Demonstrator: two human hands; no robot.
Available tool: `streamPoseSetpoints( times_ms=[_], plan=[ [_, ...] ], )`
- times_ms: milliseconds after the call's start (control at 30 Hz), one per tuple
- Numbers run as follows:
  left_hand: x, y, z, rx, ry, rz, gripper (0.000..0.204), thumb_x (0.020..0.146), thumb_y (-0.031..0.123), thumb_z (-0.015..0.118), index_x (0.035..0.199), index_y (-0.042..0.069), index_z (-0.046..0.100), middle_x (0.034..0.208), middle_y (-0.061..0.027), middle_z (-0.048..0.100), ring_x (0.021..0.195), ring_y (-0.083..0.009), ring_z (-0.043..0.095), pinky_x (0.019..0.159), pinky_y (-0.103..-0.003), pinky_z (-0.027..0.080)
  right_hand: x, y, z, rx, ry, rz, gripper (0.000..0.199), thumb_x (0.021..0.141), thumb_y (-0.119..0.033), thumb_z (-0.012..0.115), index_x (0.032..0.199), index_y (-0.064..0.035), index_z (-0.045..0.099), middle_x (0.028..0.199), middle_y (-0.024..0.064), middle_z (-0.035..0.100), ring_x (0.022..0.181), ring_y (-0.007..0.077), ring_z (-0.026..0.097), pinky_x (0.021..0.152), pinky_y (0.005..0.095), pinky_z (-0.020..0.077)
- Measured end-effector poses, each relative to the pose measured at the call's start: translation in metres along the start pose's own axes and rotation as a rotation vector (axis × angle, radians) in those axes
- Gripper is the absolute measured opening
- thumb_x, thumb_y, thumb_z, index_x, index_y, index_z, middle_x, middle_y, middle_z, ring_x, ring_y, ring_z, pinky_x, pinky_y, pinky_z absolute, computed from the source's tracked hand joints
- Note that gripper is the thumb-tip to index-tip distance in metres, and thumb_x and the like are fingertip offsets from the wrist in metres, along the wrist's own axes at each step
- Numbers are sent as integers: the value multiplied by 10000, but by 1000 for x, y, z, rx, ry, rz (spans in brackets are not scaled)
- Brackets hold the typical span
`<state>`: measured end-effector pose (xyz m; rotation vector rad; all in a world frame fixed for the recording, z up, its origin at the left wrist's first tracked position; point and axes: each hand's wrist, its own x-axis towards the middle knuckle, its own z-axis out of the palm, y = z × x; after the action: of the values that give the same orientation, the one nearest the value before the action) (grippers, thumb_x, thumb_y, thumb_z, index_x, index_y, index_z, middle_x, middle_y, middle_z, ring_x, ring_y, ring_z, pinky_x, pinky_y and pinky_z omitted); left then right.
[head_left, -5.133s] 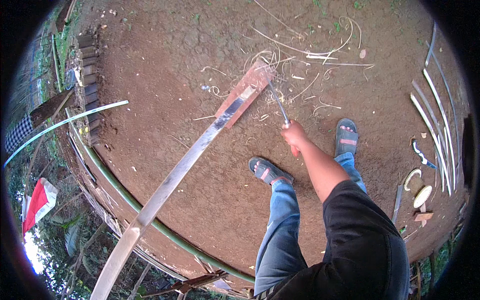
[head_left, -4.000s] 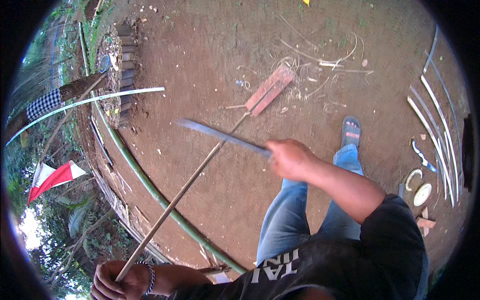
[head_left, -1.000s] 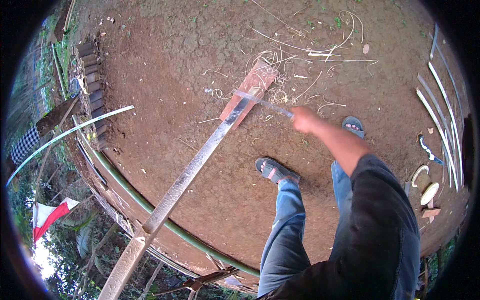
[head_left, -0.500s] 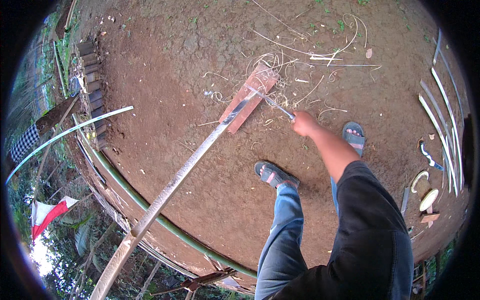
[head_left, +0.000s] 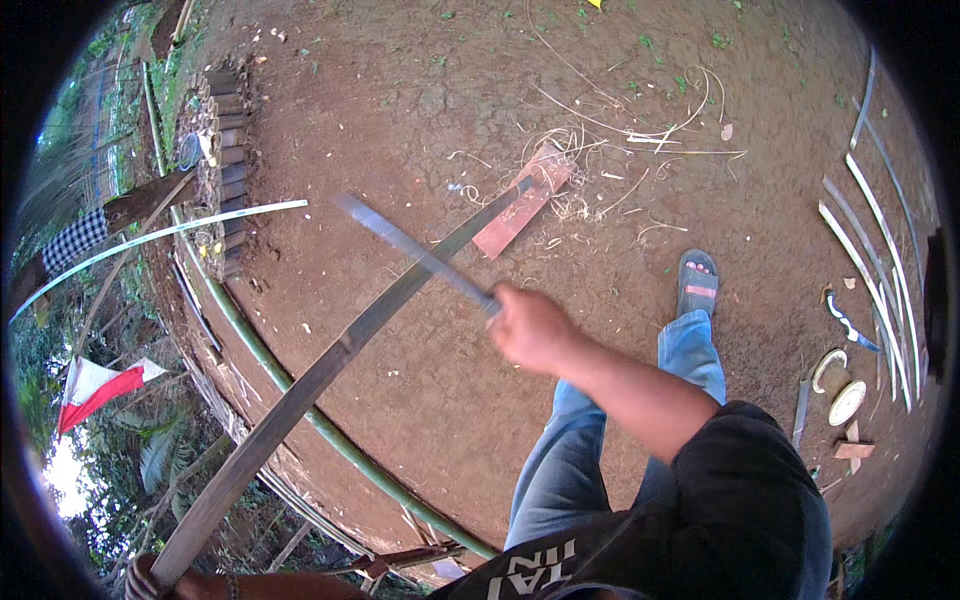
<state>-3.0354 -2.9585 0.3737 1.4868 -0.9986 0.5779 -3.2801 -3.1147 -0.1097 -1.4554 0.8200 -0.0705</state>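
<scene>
Head view: from my far-off seat I look down at brown dirt ground (head_left: 420,410) with a person working over it. The right grip (head_left: 535,330) is in the middle of the frame, closed tight in a fist around the end of a long blade (head_left: 395,238). The fist hides the handle. The blade points to the upper left and looks a bit blurry. It crosses in front of a long, flat strip (head_left: 290,410), but I cannot tell if the two touch.

That strip goes slantwise from the lower left corner up to the upper middle. Its top end lies over a red-brown board (head_left: 508,228) on the ground. I see the left grip (head_left: 182,588) at the bottom edge, in the lower left, with its fingers curled around the low end of the strip. Part of it is cut off there.

Thin curly shavings (head_left: 572,205) lie around the top of the board. On the right side of the frame I see pale strips (head_left: 868,262) in a loose bunch. Just beside them is a small blue and white knife (head_left: 850,322). Below it, near the right edge, I spot a pale round disc (head_left: 847,403) and a little wooden cross (head_left: 853,450).
</scene>
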Motion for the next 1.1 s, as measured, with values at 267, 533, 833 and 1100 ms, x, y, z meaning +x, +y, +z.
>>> streamPoseSetpoints(
  times_ms=[267,533,833,1100],
  plan=[
    [-52,33,10,-350,-68,-236,459,998,437,272,775,67,429,656,-36,412,559,-156,398,563,-304,379,-72,-133,20,4,-176,-391,226,777,-110,597,965,-35,497,790,199,632,730,400,647,618,514,515],
    [-71,37,5,-453,-185,-207,456,980,454,339,775,59,439,663,-37,441,573,-152,422,622,-317,401,-20,13,-18,-339,-61,152,199,810,-120,601,993,-45,582,878,185,675,813,369,669,726,477,533],
    [-78,37,47,-753,-58,-241,507,977,527,381,658,139,444,571,36,421,480,-114,403,457,-266,376,-30,-63,-17,-225,-276,-199,208,784,-120,609,987,-82,583,804,163,654,784,358,663,707,487,526],
    [-73,27,52,-621,-89,-184,402,964,424,478,699,123,510,580,38,482,457,-108,440,458,-253,413,50,88,-47,-332,-217,337,287,776,-96,595,1062,-78,612,978,186,670,942,374,643,805,465,516]
  ],
)
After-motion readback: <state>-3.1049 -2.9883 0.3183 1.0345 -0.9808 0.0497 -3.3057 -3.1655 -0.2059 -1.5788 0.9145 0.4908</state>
